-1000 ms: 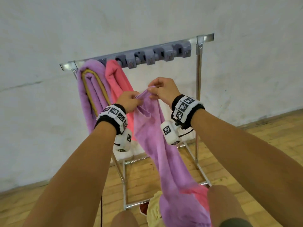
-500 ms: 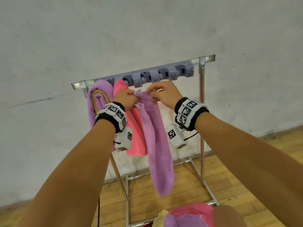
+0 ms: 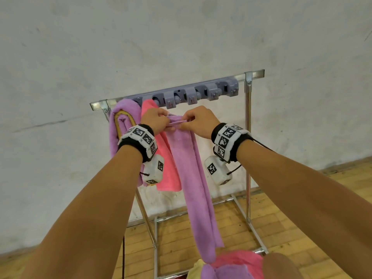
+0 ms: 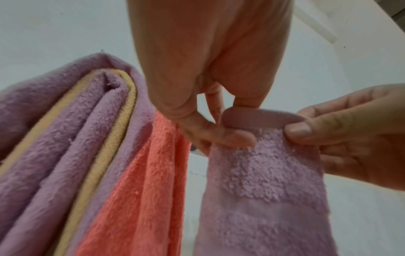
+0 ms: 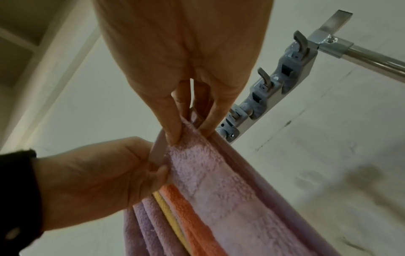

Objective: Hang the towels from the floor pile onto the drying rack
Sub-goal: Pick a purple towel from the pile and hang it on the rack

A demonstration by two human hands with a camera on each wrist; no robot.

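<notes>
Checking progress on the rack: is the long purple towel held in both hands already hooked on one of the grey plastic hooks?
No: the long purple towel hangs from the left hand and right hand, below the grey plastic hooks.

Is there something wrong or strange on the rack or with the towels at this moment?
Nothing stands out. Both the left hand and right hand pinch the purple towel by its loop below the rack; it hangs straight beside the pink towel.

pale wall [image 3: 181, 37], wooden floor [image 3: 342, 188]
</notes>
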